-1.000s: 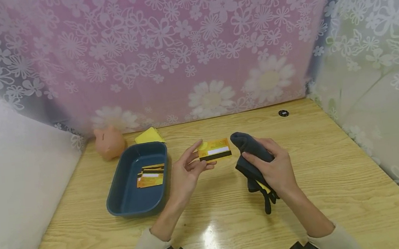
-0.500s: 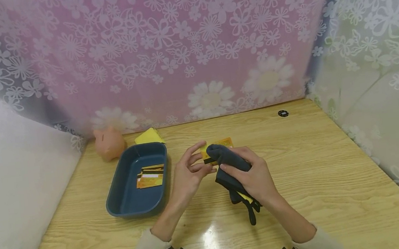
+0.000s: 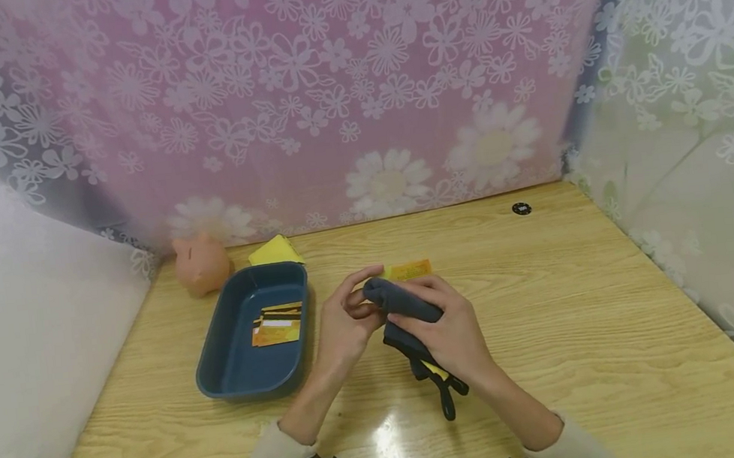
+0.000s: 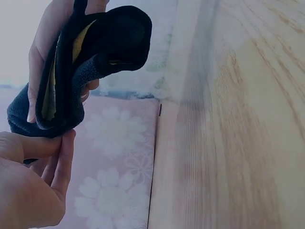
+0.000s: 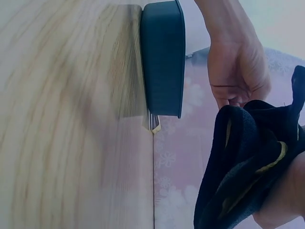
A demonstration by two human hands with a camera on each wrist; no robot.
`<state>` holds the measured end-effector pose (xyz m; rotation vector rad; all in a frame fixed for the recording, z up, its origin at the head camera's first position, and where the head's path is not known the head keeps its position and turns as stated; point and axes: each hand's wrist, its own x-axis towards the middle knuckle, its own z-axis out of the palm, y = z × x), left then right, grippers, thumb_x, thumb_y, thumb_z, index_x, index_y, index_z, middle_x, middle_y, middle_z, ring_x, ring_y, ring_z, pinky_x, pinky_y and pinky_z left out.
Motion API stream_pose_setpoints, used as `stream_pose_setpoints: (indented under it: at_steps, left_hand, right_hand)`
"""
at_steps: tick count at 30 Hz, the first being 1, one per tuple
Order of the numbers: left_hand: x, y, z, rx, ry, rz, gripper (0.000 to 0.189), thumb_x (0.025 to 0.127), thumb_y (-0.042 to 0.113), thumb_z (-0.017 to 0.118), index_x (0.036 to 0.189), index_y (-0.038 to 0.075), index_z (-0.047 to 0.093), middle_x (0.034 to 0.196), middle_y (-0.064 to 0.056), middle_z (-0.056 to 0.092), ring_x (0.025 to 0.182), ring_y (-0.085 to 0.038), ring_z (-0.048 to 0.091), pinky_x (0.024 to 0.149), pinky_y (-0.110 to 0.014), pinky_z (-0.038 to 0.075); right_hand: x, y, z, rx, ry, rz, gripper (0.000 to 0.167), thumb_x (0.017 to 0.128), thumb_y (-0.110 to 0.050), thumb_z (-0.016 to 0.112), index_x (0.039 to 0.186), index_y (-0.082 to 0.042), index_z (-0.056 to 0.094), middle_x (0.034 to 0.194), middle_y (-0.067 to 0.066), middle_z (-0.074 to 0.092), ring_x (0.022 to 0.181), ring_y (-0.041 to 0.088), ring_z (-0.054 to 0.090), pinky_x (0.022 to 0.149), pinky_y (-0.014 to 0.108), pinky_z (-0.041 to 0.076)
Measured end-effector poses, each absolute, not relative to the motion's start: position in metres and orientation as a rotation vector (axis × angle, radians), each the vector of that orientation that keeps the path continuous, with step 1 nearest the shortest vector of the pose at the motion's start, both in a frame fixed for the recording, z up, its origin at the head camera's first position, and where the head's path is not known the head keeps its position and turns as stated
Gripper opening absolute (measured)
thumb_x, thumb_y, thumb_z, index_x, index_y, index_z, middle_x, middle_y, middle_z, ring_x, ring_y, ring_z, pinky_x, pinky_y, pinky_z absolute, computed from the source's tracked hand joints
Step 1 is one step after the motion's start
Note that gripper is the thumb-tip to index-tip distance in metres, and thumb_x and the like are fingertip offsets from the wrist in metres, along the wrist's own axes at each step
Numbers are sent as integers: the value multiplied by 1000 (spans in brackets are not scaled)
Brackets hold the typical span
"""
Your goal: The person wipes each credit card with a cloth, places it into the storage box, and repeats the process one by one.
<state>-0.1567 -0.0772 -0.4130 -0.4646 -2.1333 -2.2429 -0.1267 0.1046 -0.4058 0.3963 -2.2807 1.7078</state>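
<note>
In the head view my left hand (image 3: 344, 328) pinches a gold bank card (image 3: 414, 269) by its left end. The card's top edge shows; its lower part is hidden behind a folded dark blue cloth (image 3: 406, 304). My right hand (image 3: 455, 331) grips this cloth, holding it across the card's face and close to the left fingers. Black strap-like ends and a bit of yellow hang from its lower end. From the left wrist, the cloth (image 4: 114, 38) looks folded over in layers with yellow inside, and the left hand's fingertips (image 4: 68, 138) meet its edge.
A blue plastic bin (image 3: 206, 345) stands left of the hands, with several gold cards (image 3: 277, 334) lying in it. Behind it are an orange piggy bank (image 3: 201, 264) and a yellow folded item (image 3: 276, 251). A black poker chip (image 3: 522, 208) lies at the back right.
My right hand has moved left with the cloth, from beside the card to in front of it, covering most of it. The left hand has stayed nearly in place.
</note>
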Motion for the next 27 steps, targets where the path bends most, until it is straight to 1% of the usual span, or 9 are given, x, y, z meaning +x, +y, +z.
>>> stream_pose_setpoints:
  at_steps: [3,7,12,14,16,18,21,24,27]
  left_hand:
    - [-156,-78,-414,-445,-2114,-2266,57,90,-12,71,141,13,64,116,-13,77,92,-29,77,83,-41,63]
    - [-156,-79,-415,-413,-2096,-2265,60,87,-14,75,138,17,67,112,-18,76,86,-34,77,78,-50,64]
    - [-156,-79,-416,-416,-2073,-2261,61,85,-20,71,138,10,66,104,-24,73,79,-25,76,76,-57,62]
    - [-155,-80,-415,-421,-2073,-2256,60,85,-21,71,138,8,66,103,-23,73,80,-26,76,77,-60,61]
    - [-155,-80,-415,-419,-2073,-2250,60,85,-20,71,138,7,65,102,-22,73,80,-32,76,76,-60,61]
    - [-155,-81,-415,-412,-2066,-2259,59,85,-20,72,137,8,66,100,-20,72,83,-42,74,77,-60,61]
    - [-156,-82,-413,-390,-2051,-2273,59,86,-19,72,136,10,67,100,-19,71,87,-55,68,75,-52,64]
    - [-155,-83,-411,-356,-2040,-2286,59,85,-20,72,134,13,70,100,-17,72,89,-59,66,74,-46,65]
    - [-155,-84,-410,-326,-2046,-2281,60,84,-20,73,133,15,71,97,-16,71,84,-49,71,73,-45,65]
  right_hand:
    - [-127,107,-406,386,-2280,1692,45,87,-16,87,130,-19,75,125,-1,64,118,26,63,93,45,59]
    - [-130,113,-407,362,-2280,1665,46,87,-15,87,131,-18,75,125,1,64,116,27,64,89,44,61]
    - [-133,123,-410,310,-2280,1655,47,87,-15,87,132,-17,74,125,4,65,115,28,65,89,45,61]
    - [-134,127,-411,277,-2285,1652,47,87,-16,87,132,-18,74,125,3,65,117,27,64,91,44,60]
    - [-135,132,-412,239,-2288,1645,47,87,-18,87,132,-20,74,125,2,65,117,25,64,92,40,59]
    - [-136,137,-413,207,-2290,1640,46,88,-21,87,132,-20,74,125,2,65,118,24,63,92,34,57]
    - [-138,146,-413,156,-2286,1648,45,89,-25,86,132,-20,74,125,2,65,116,23,63,88,23,55]
    - [-139,154,-412,96,-2286,1666,45,90,-28,85,133,-21,73,125,2,64,115,22,62,83,17,55]
    - [-140,162,-411,32,-2294,1658,47,91,-30,84,135,-22,72,126,0,64,115,20,61,81,15,55]
